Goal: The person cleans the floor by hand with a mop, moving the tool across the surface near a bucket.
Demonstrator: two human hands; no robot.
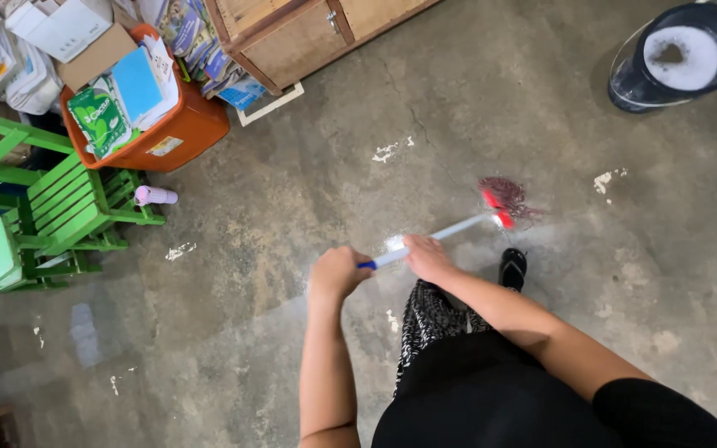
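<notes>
You hold a mop point(446, 232) by its slim white plastic handle, which runs at a slant from your hands out to a red clamp and a dark reddish, stringy head lying flat on the concrete floor point(309, 174). Your left hand point(338, 272) is fisted tight around the blue-tipped end of the handle; your right hand point(426, 257) is wrapped around the shaft just beside it, fingers curled over the top. The floor is grey and mottled, rough, with white chipped flecks and a thin crack, and it shines wet close to the mop head. One black sandal point(513, 267) rests near the handle. Well apart, at the upper right, a round dark bucket point(678, 56) holds foamy water. At the left stand green slatted wooden chairs point(51, 207), an orange plastic tub point(172, 137) stuffed with papers, and a wooden cabinet point(300, 37).
</notes>
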